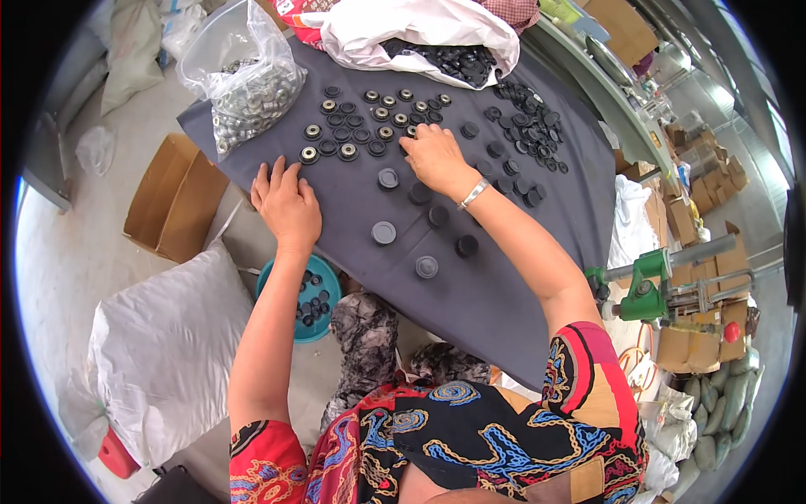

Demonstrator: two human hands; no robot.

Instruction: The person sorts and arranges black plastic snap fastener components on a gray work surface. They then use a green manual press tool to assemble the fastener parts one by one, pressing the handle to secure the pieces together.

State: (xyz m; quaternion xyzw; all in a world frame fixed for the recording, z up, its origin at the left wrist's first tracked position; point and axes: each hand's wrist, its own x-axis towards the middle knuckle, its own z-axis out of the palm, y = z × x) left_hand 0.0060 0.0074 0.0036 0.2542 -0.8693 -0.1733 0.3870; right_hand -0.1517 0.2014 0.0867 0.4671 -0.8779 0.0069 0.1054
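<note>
My left hand point(286, 204) lies spread on the dark cloth-covered table point(512, 294) at its left edge, holding nothing. Just beyond its fingertips sits a black ring with a metal bearing point(308, 154) in it. My right hand point(437, 160) reaches to the middle, fingers bent together at a metal bearing point(411, 131) in a black ring; the fingertips partly hide it. Left of this hand stand several black rings point(362, 135), some with bearings inside and some without. Nearer me are loose round caps, grey ones point(384, 233) and black ones point(438, 216).
A clear bag of metal bearings point(256, 101) stands at the far left corner. Behind, a white sack point(420, 29) holds black parts. Loose black rings point(533, 126) are heaped at far right. A turquoise basin point(329, 323) and cardboard box point(175, 197) are below the left edge; a green clamp point(645, 286) at right.
</note>
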